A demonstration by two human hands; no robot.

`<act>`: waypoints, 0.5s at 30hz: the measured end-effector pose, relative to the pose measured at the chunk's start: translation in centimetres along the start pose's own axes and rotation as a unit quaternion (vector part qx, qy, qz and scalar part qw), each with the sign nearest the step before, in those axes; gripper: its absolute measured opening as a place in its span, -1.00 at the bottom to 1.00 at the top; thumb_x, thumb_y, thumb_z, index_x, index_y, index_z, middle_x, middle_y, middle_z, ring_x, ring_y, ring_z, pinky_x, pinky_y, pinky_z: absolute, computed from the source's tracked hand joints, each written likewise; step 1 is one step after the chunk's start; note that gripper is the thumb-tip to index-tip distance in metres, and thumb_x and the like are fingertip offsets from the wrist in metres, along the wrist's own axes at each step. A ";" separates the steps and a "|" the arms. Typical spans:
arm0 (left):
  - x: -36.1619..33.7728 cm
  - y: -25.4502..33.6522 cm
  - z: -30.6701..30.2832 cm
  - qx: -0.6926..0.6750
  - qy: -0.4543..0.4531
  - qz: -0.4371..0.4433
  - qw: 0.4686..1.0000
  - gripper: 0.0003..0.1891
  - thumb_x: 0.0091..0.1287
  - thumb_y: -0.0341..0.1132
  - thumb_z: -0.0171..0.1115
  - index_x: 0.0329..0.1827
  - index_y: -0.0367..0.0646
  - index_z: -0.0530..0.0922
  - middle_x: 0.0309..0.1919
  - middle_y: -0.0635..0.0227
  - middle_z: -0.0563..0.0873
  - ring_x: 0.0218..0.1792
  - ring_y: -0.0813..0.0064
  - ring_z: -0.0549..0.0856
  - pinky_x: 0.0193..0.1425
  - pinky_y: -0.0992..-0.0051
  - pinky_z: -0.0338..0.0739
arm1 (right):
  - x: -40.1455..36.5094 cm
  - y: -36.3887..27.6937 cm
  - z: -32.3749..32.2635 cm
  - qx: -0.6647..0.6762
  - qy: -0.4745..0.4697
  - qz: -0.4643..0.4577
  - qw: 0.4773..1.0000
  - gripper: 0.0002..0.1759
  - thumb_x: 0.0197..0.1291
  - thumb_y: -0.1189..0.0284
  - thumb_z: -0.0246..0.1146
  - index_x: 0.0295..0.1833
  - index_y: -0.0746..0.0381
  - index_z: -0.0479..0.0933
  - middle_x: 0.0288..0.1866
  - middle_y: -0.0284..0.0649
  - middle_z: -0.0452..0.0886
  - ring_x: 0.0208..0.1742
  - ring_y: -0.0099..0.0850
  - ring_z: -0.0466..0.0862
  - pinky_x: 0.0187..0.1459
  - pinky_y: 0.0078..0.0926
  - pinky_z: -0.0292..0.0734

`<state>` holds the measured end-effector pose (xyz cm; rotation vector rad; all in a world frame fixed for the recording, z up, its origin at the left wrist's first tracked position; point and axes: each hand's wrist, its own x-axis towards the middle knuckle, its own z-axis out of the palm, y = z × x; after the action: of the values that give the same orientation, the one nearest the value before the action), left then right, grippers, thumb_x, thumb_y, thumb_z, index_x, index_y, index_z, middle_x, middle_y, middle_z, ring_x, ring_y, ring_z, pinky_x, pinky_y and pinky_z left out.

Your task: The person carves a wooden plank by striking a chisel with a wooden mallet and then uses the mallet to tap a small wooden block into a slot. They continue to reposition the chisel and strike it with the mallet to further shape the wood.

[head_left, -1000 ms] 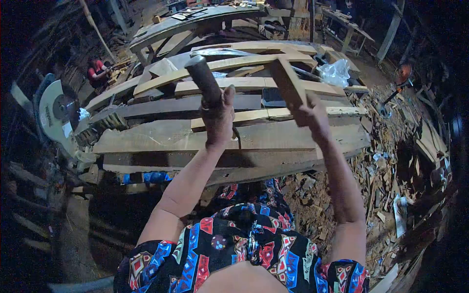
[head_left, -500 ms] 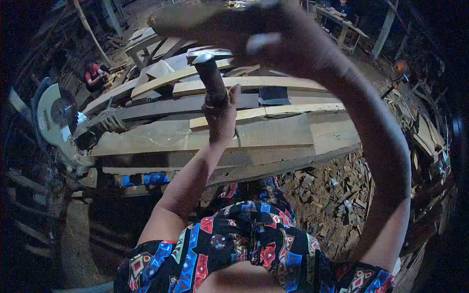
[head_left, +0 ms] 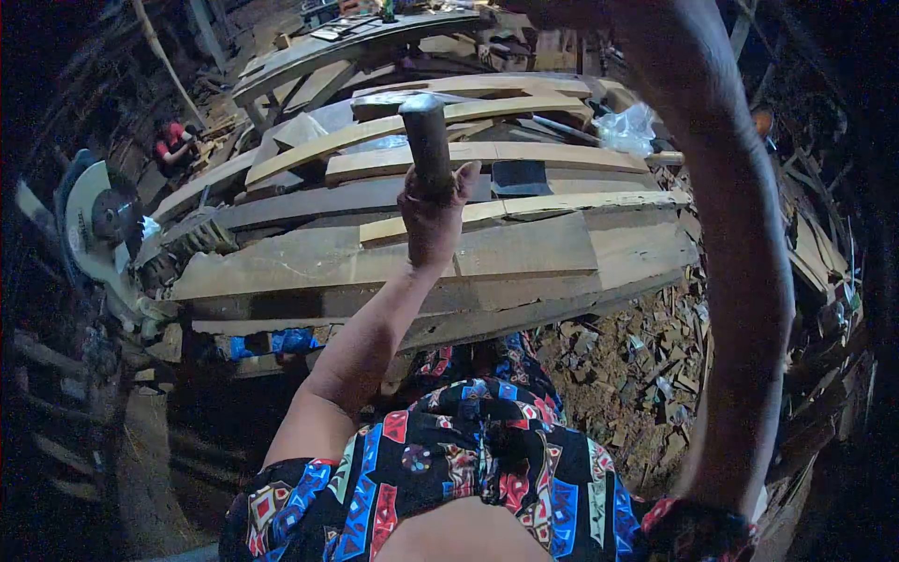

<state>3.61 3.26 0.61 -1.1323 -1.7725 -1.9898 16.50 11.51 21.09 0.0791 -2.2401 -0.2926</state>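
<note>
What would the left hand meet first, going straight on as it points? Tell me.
Led by the dark-shafted tool it grips, the left hand would probably meet the farthest pale curved plank first. Depth is unclear, so it might pass above that.

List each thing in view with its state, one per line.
Left hand: closed around the metal-topped tool
Metal-topped tool: held, metal end up
Right arm: raised, cut off by the top edge
Long boards: lying side by side
Black square: lying flat
Clear plastic: crumpled
Saw: blade motion unclear
</note>
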 end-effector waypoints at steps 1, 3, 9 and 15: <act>-0.1 -0.3 -0.1 -0.005 -0.011 -0.021 1.000 -0.67 0.15 -0.12 0.31 -0.47 -0.21 0.44 -0.71 0.49 0.47 -0.71 0.72 0.38 -0.65 0.57 0.25 | -0.4 0.4 -0.1 -0.018 0.059 -0.035 0.997 -0.62 -0.19 0.40 0.31 -0.15 0.27 0.55 -0.46 -0.24 0.61 -0.48 -0.49 0.60 -0.43 -0.53 0.53; 0.0 1.3 -0.5 -0.062 -0.029 -0.070 0.995 -0.69 0.11 -0.17 0.35 -0.45 -0.22 0.46 -0.62 0.48 0.54 -0.60 0.70 0.45 -0.52 0.56 0.35 | -0.5 -0.8 1.0 0.125 -0.045 0.044 0.990 -0.62 -0.20 0.45 0.31 -0.15 0.32 0.54 -0.47 -0.25 0.59 -0.48 -0.52 0.59 -0.44 -0.56 0.53; -0.1 1.5 -0.4 -0.071 -0.046 -0.122 0.989 -0.71 0.07 -0.22 0.39 -0.40 -0.23 0.48 -0.55 0.47 0.58 -0.49 0.69 0.51 -0.45 0.56 0.42 | 1.7 0.1 -2.9 0.351 -0.110 0.061 0.928 -0.78 -0.06 0.43 0.28 -0.29 0.35 0.55 -0.56 -0.25 0.55 -0.54 -0.59 0.56 -0.50 -0.64 0.50; -0.4 -0.1 0.4 -0.195 -0.035 -0.123 0.972 -0.74 0.08 -0.28 0.39 -0.37 -0.23 0.49 -0.54 0.46 0.60 -0.48 0.70 0.53 -0.41 0.63 0.43 | -3.6 -0.6 3.2 0.296 -0.057 0.097 0.948 -0.57 -0.27 0.45 0.31 -0.17 0.36 0.49 -0.44 -0.26 0.58 -0.43 -0.53 0.56 -0.33 -0.59 0.50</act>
<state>3.99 3.49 0.22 -1.1461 -1.6676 -2.5624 16.29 12.12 16.26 0.1631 -2.3561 0.5013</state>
